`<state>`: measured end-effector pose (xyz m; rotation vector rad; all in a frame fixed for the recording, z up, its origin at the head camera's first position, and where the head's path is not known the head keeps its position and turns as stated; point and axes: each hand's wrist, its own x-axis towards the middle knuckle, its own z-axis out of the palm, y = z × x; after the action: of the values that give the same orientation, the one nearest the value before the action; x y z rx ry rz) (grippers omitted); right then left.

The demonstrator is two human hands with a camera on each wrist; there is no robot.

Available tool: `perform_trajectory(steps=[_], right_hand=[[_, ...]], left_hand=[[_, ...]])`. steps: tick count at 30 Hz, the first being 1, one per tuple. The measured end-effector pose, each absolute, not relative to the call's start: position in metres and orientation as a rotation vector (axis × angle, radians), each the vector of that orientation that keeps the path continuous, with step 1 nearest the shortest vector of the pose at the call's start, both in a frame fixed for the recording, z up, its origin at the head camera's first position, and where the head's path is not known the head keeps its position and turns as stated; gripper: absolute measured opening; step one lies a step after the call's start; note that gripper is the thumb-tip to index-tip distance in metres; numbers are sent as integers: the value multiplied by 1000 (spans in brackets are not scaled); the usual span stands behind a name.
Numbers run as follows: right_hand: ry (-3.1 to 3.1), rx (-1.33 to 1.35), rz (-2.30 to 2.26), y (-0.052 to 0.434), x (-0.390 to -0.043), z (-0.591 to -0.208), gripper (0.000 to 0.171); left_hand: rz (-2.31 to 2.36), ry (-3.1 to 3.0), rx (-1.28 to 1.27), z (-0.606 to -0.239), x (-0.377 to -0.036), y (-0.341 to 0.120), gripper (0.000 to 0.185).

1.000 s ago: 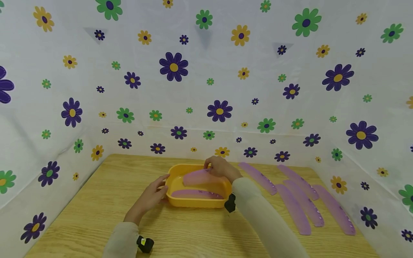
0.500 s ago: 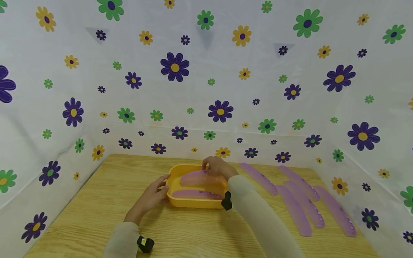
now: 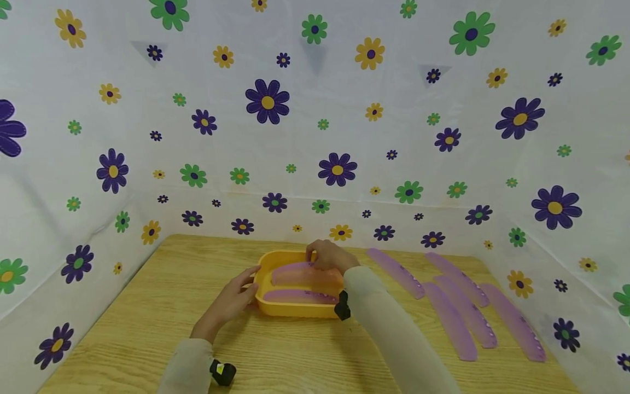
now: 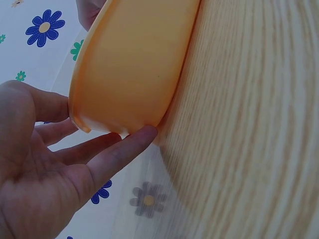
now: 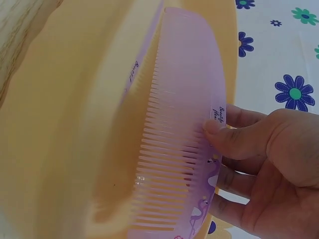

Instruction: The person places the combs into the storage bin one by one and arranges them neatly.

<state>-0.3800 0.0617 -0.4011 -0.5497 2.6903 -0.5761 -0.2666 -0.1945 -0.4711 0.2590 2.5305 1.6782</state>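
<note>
A yellow plastic tray (image 3: 297, 311) stands on the wooden table. My right hand (image 3: 330, 256) pinches a translucent purple comb (image 3: 290, 275) by its printed spine, thumb on one face and fingers behind. In the right wrist view this comb (image 5: 184, 89) has its teeth toward the tray's middle, inside the far side. Another purple comb (image 3: 297, 297) lies along the tray's near side. My left hand (image 3: 230, 301) touches the tray's left end. The left wrist view shows extended fingers (image 4: 122, 154) against the outer wall (image 4: 134, 74).
Several more purple combs lie spread to the right of the tray, among them a comb (image 3: 396, 273) nearest to it and one (image 3: 514, 323) furthest right. A white flower-printed sheet (image 3: 305, 142) walls in the wooden table (image 3: 275, 355) at the back and sides.
My right hand has shifted a little left with its comb, along the far side of the tray. My left hand has stayed at the tray's left end.
</note>
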Motion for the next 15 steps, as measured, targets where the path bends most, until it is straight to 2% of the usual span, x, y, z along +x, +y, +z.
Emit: perform_trajectory(steps=[15], right_hand=[[2687,-554,-535,55,-383,-414,19]], left_hand=[[1678,2517,252,-473,-267,-195,52]])
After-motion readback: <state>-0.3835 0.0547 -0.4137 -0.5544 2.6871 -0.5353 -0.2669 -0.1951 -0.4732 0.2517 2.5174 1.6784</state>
